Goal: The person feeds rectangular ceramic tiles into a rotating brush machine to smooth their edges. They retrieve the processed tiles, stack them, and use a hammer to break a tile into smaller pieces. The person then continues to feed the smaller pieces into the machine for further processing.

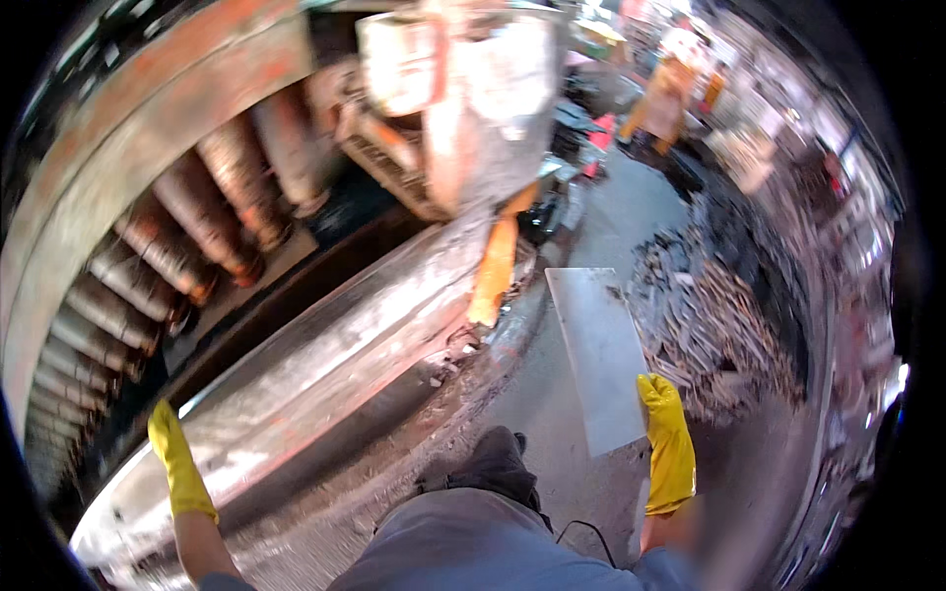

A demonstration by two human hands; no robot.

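My right hand (668,443), in a yellow glove, is closed on the right edge of a flat grey metal sheet (596,364). The sheet is long and four-sided, held out over the floor to the right of my legs. On the left, my left hand (180,463) wears a matching glove. Its fingers stretch forward at the near edge of the long metal bed (335,379) of a large machine, and I make out nothing in them. A thin bright edge shows beside its fingertips, too small to name.
Behind the bed stands a row of rusty cylinders (187,212) under a heavy frame (148,108). An orange piece (495,271) hangs at the bed's far end. Right of the sheet lies a heap of metal strips (714,330). A person (670,89) appears blurred at the back.
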